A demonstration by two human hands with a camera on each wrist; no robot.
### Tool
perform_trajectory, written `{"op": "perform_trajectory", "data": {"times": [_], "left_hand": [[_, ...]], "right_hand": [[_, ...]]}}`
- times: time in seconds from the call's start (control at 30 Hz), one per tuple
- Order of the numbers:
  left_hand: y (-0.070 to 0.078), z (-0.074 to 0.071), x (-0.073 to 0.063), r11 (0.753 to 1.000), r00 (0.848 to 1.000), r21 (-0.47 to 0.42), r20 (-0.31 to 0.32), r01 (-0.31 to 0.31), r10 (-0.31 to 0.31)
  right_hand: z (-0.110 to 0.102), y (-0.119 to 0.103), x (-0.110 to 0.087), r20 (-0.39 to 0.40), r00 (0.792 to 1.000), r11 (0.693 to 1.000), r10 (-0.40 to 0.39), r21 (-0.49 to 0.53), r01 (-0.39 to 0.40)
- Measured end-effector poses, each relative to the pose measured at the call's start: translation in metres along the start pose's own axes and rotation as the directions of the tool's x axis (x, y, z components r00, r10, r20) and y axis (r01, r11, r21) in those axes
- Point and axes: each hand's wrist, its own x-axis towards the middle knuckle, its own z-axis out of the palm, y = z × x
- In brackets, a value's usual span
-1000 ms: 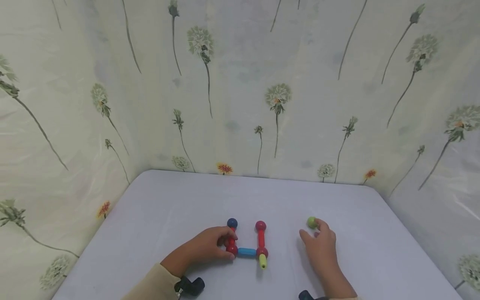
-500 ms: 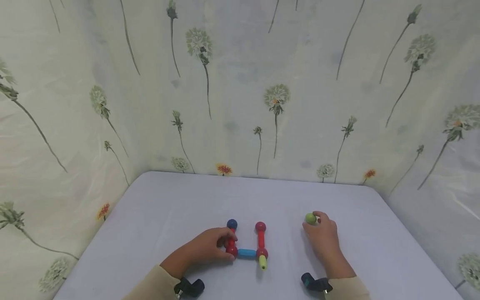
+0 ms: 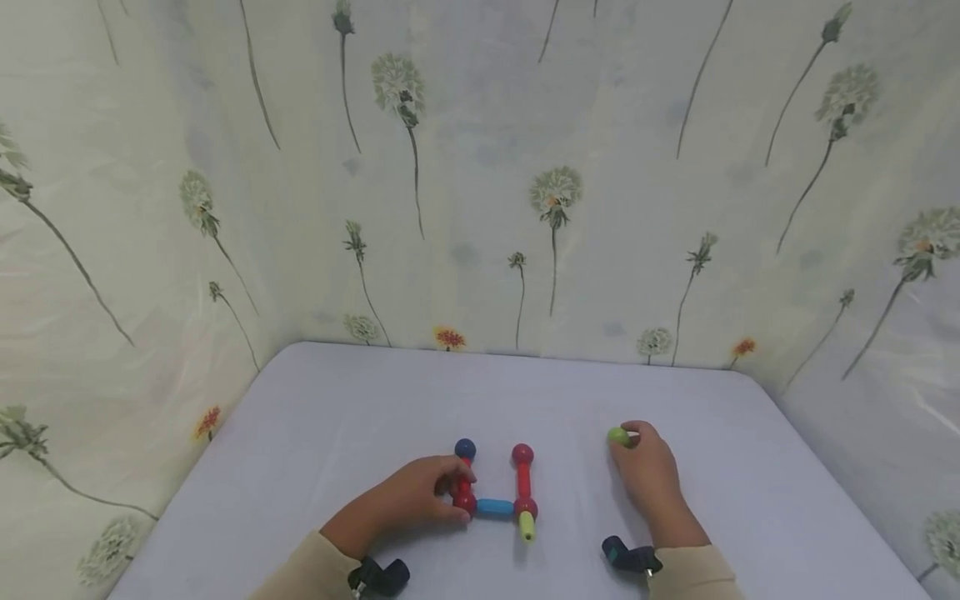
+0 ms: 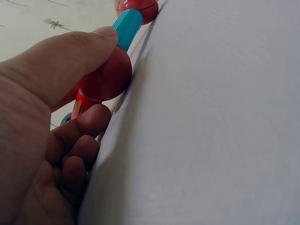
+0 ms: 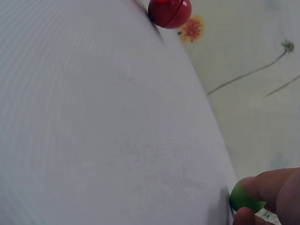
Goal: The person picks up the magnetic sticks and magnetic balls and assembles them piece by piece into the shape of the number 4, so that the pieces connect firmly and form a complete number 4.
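Note:
A U-shaped frame of toy rods and balls lies on the white table. My left hand (image 3: 420,496) grips its near-left red ball (image 4: 105,77), thumb on one side and fingers curled at the other. From that ball a red rod (image 4: 84,104) leads to a dark blue ball (image 3: 465,448), and a light blue rod (image 3: 495,507) joins it to the near-right red ball (image 3: 526,507). A yellow-green rod (image 3: 527,527) points from there toward me. Another red rod (image 3: 523,480) ends in the far-right red ball (image 3: 522,454). My right hand (image 3: 651,475) pinches a green ball (image 5: 244,197) at the tabletop.
The table (image 3: 360,400) is covered in white, with rounded far corners. A curtain (image 3: 480,167) printed with dandelions surrounds its back and sides. Black wrist cameras (image 3: 628,557) are strapped to both wrists.
My right hand has moved slightly away from me and closed finger and thumb on the green ball. The dark red piece seen beside it earlier is now hidden. My left hand stays put.

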Motion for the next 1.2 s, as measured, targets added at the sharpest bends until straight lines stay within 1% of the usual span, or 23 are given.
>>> {"op": "perform_trajectory", "data": {"times": [0.17, 0.27, 0.4, 0.57, 0.77, 0.87, 0.93, 1.0, 1.07, 1.1, 1.13, 1.2], "left_hand": [[0.000, 0.000, -0.001, 1.000, 1.000, 0.003, 0.002, -0.003, 0.003], [0.001, -0.001, -0.002, 1.000, 1.000, 0.004, 0.002, -0.005, 0.005], [0.002, -0.002, -0.003, 1.000, 1.000, 0.003, 0.003, -0.012, 0.012], [0.002, -0.002, -0.003, 1.000, 1.000, -0.003, 0.002, -0.011, 0.011], [0.001, -0.001, -0.002, 1.000, 1.000, 0.006, -0.004, -0.016, 0.016], [0.001, -0.001, -0.002, 1.000, 1.000, 0.011, -0.007, -0.017, 0.017], [0.001, -0.001, -0.002, 1.000, 1.000, 0.007, -0.007, -0.016, 0.016], [0.001, -0.001, -0.002, 1.000, 1.000, 0.004, -0.007, -0.015, 0.015], [0.001, -0.001, -0.001, 1.000, 1.000, 0.002, -0.008, -0.017, 0.017], [0.000, -0.001, -0.002, 1.000, 1.000, 0.003, -0.008, -0.018, 0.018], [0.000, -0.001, -0.002, 1.000, 1.000, 0.004, -0.009, -0.020, 0.020], [-0.001, -0.001, -0.002, 1.000, 1.000, 0.004, -0.011, -0.025, 0.025]], "right_hand": [[0.003, -0.005, -0.008, 0.076, 0.997, 1.000, 0.014, 0.016, -0.015], [0.007, -0.010, -0.016, 0.119, 0.993, 0.999, -0.003, 0.052, -0.003], [0.015, -0.017, -0.026, 0.149, 0.988, 0.997, -0.034, 0.074, 0.024], [0.023, -0.027, -0.038, 0.184, 0.982, 0.998, -0.030, 0.053, 0.020], [0.024, -0.038, -0.060, 0.234, 0.972, 0.999, -0.033, 0.037, 0.025], [0.022, -0.042, -0.074, 0.259, 0.965, 0.997, -0.040, 0.068, 0.023], [0.020, -0.044, -0.084, 0.280, 0.959, 0.994, -0.043, 0.112, 0.012], [0.018, -0.044, -0.093, 0.313, 0.948, 0.986, -0.063, 0.165, 0.011], [0.015, -0.043, -0.102, 0.361, 0.928, 0.976, -0.089, 0.216, 0.010], [0.013, -0.043, -0.106, 0.393, 0.913, 0.971, -0.112, 0.239, 0.016], [0.011, -0.042, -0.109, 0.427, 0.893, 0.965, -0.141, 0.260, 0.028], [0.008, -0.040, -0.114, 0.496, 0.844, 0.951, -0.204, 0.305, 0.051]]}}
